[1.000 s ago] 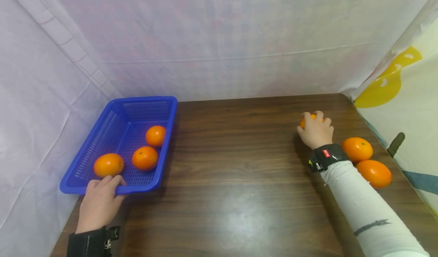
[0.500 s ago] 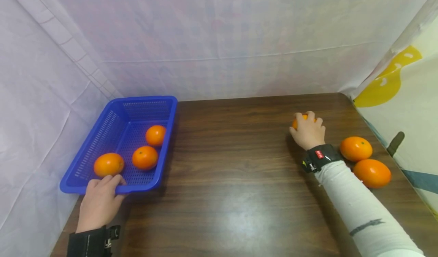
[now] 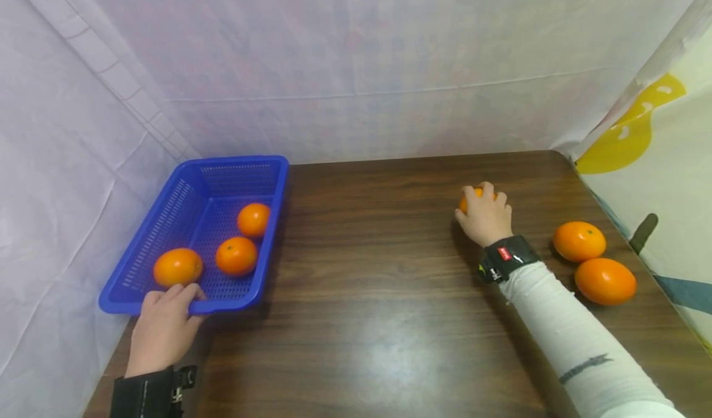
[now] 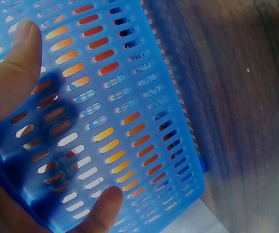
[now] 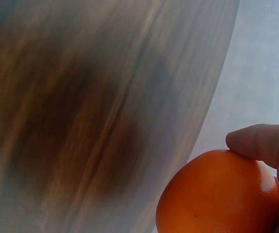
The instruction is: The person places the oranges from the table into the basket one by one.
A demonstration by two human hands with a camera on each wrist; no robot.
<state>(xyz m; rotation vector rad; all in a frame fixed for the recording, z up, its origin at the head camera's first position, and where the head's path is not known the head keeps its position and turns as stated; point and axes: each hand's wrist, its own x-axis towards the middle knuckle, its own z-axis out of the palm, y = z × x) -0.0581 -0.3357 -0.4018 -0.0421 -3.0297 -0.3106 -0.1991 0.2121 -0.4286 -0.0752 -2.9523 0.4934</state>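
Observation:
My left hand grips the near rim of a blue plastic basket; its thumb and a finger also show against the slotted wall in the left wrist view. Three orange fruits lie inside: an orange by the hand, another orange beside it, a third orange at the right wall. Toward the back right of the table, my right hand holds an orange from above, fingers curled over it. In the head view the fingers hide much of this fruit.
On the table's right side, two more oranges sit close together, a farther orange and a nearer orange. The brown wood-grain table stretches between basket and right hand. White cloth hangs behind and at both sides.
My right hand has moved left across the table with the orange in its grasp, away from the two oranges at the right. My left hand and the basket have stayed nearly in place.

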